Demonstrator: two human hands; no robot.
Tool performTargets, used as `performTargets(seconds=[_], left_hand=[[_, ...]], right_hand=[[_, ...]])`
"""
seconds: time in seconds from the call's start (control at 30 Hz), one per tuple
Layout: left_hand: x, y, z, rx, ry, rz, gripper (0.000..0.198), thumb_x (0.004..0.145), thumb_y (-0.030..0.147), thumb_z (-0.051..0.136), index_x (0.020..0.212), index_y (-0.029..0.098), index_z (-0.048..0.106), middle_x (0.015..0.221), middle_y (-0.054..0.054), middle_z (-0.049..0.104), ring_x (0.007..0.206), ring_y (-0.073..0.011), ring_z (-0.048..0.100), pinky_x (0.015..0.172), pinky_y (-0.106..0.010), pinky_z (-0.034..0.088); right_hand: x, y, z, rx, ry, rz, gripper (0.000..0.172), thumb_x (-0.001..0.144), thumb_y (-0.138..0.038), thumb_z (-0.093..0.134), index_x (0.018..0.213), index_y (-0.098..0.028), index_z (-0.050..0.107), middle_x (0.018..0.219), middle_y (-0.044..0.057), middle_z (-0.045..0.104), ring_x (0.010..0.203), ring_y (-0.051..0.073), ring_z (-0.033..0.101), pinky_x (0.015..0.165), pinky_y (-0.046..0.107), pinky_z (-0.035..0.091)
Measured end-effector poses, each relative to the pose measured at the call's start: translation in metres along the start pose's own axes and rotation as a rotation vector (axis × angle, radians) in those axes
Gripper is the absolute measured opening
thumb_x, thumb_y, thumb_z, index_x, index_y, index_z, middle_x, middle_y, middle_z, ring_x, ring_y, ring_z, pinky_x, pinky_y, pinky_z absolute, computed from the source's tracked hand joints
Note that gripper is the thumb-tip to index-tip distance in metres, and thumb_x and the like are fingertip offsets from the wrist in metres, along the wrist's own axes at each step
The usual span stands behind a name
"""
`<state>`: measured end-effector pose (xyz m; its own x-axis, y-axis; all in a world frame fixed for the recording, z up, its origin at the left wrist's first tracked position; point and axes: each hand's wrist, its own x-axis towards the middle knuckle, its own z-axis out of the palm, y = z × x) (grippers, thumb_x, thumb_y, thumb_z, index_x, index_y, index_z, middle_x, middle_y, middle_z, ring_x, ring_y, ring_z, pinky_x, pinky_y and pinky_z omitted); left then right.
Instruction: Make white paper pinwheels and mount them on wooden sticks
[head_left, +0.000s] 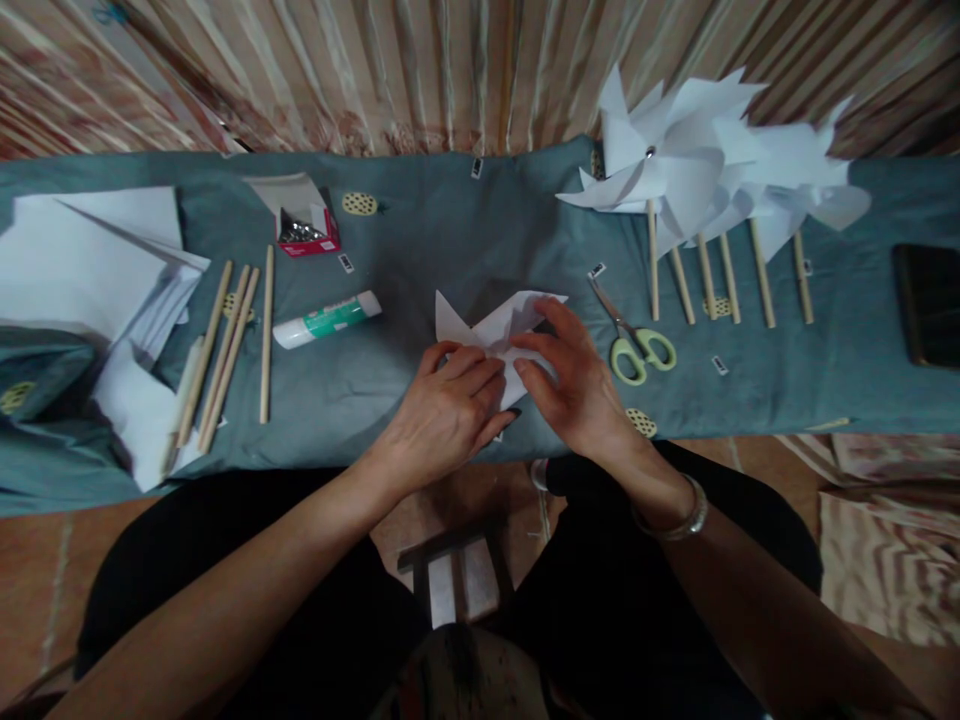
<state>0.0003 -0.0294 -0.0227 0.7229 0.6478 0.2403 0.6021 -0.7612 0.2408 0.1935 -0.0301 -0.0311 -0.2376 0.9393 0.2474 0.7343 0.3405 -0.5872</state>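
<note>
In the head view, a sheet of white paper (484, 330) with pointed corners lies on the cloth-covered bench (465, 230), at the near middle, under both hands. The left hand (450, 410) lies over its near left part, fingers bent and close together, thumb at the near edge; whether it pinches the paper, I cannot tell. The right hand (566, 375) is loosely spread, index finger and thumb apart, its fingertips on the right part of the paper. A bracelet (697, 508) circles the right wrist.

Just beside the right hand lie scissors (622, 323) with light green handles, their blades pointing away from the person. Farther right, white paper pinwheels (675, 140) lie overlapping, their sticks (652, 260) reaching toward the person, and a dark phone (926, 305) rests near the right end.

On the left, a glue stick (328, 320) lies on its side, with an open red box (330, 232) of shiny metal pieces (300, 230) behind it. Wooden rods (266, 335) lie between the glue stick and a pile of white sheets (82, 250)
</note>
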Motion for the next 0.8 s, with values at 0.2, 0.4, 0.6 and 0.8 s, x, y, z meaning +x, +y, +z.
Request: performTargets(seconds=[0.2,0.4,0.6,0.8], left_hand=[[0.002,0.002,-0.003,-0.009,-0.036,-0.011,0.036,0.097,0.04,0.048,0.113,0.012,0.066,0.113,-0.013,0.069,0.108,-0.0289,0.056,0.097,-0.048,0.04],[0.002,0.003,-0.004,-0.001,-0.037,-0.006,0.036,0.097,0.039,0.049,0.111,0.011,0.066,0.111,-0.013,0.07,0.106,-0.0294,0.056,0.095,-0.049,0.041],[0.002,0.003,-0.003,0.003,-0.044,-0.01,0.035,0.096,0.038,0.05,0.111,0.011,0.066,0.11,-0.013,0.069,0.106,-0.0293,0.056,0.096,-0.048,0.04],[0.003,0.003,-0.005,0.015,-0.052,-0.008,0.034,0.096,0.038,0.051,0.11,0.011,0.066,0.111,-0.012,0.07,0.107,-0.0289,0.056,0.097,-0.048,0.04]], right_hand=[[0.008,0.002,0.003,-0.087,0.109,0.101,0.033,0.087,-0.032,0.063,0.118,-0.022,0.059,0.142,0.015,0.049,0.14,0.03,0.038,0.117,0.05,0.033],[0.008,0.007,0.012,-0.124,0.084,0.108,0.045,0.086,-0.026,0.062,0.129,-0.023,0.049,0.146,0.014,0.042,0.144,0.031,0.03,0.117,0.053,0.03],[0.007,0.008,0.016,-0.126,0.1,0.108,0.047,0.086,-0.025,0.061,0.13,-0.02,0.047,0.148,0.018,0.041,0.145,0.034,0.029,0.113,0.054,0.035],[0.009,0.015,0.02,-0.078,0.13,0.161,0.053,0.08,-0.028,0.065,0.13,-0.02,0.048,0.148,0.018,0.041,0.142,0.034,0.036,0.113,0.054,0.036]])
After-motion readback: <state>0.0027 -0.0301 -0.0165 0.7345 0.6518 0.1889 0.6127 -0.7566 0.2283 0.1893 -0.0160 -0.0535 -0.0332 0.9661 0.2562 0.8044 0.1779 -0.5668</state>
